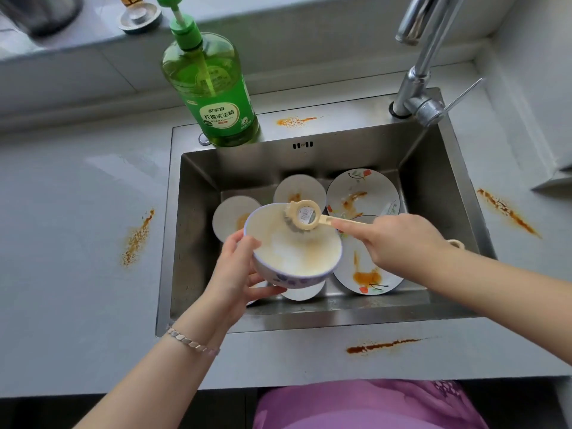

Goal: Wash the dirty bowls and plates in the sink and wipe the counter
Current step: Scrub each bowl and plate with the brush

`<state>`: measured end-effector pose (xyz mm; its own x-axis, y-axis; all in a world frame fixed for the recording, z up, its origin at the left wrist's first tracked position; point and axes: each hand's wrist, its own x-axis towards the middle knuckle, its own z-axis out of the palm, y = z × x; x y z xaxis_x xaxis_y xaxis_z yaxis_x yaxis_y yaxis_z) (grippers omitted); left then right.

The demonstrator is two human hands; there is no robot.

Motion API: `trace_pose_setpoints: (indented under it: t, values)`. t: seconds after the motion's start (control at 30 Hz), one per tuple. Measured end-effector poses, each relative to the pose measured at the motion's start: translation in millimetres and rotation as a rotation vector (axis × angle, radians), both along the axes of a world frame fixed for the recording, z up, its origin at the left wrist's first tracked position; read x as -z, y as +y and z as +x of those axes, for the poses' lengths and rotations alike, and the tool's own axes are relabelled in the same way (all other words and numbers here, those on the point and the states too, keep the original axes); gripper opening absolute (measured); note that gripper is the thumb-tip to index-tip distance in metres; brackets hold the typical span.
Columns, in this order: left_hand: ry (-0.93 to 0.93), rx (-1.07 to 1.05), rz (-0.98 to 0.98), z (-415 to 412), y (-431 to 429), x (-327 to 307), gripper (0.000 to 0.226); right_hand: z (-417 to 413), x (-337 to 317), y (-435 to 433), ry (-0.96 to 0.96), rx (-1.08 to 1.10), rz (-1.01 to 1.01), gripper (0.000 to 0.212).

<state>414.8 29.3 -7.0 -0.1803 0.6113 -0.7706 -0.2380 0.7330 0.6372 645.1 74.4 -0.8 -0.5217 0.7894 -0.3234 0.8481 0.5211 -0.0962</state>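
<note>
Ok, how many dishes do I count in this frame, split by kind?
Flowered plates: 2
Plain white bowls, lying in the sink: 3
Blue-patterned bowl, held in the left hand: 1
Total: 6

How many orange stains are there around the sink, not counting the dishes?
4. Left stain on the counter beside the sink; back stain on the steel edge by the soap bottle; right stain on the counter; front stain along the near edge. The arms may hide more.
</note>
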Motion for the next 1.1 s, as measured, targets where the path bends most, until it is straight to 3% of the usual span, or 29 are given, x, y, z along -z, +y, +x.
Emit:
trace_pose_setpoints:
  t: [0.13, 0.3, 0.37, 0.47, 0.53, 0.63, 0.7, 0.83, 1.0, 1.1]
  values:
    - [0.068, -0.035, 0.023, -6, 3, 1, 0.031, 1, -2, -10, 0.0, 0.071, -0.146, 0.059]
    - [0.176, 0.007, 0.063, 10, 3, 1, 0.029, -24, -15, -17, 0.29, 0.104, -0.513, 0.042]
    - [0.138, 0.045, 0.049, 14, 2, 0, 0.033, -26, -11, -6, 0.342, 0.166, -0.504, 0.041]
    - [0.104, 0.02, 0.065, 9, 1, -5, 0.033, -10, -7, 3, 0.266, 0.219, -0.435, 0.042]
    - [0.152, -0.005, 0.108, 4, 4, -5, 0.032, -1, -5, -7, 0.261, 0.265, -0.514, 0.039]
    - [0.218, 0.048, 0.109, 8, 3, -2, 0.031, -12, -5, -29, 0.423, 0.318, -0.738, 0.035]
    - [0.176, 0.047, 0.063, 15, -1, 1, 0.032, -18, -1, -29, 0.489, 0.339, -0.736, 0.034]
    - [0.113, -0.007, 0.054, 12, -4, 2, 0.035, -1, -2, -17, 0.426, 0.415, -0.561, 0.035]
    - [0.065, -0.032, 0.091, 4, -1, 0, 0.032, 18, 4, -23, 1.041, 0.862, -0.401, 0.043]
    - [-0.015, -0.011, 0.127, 11, -1, 1, 0.034, 8, 11, -25, 1.252, 1.097, -0.687, 0.053]
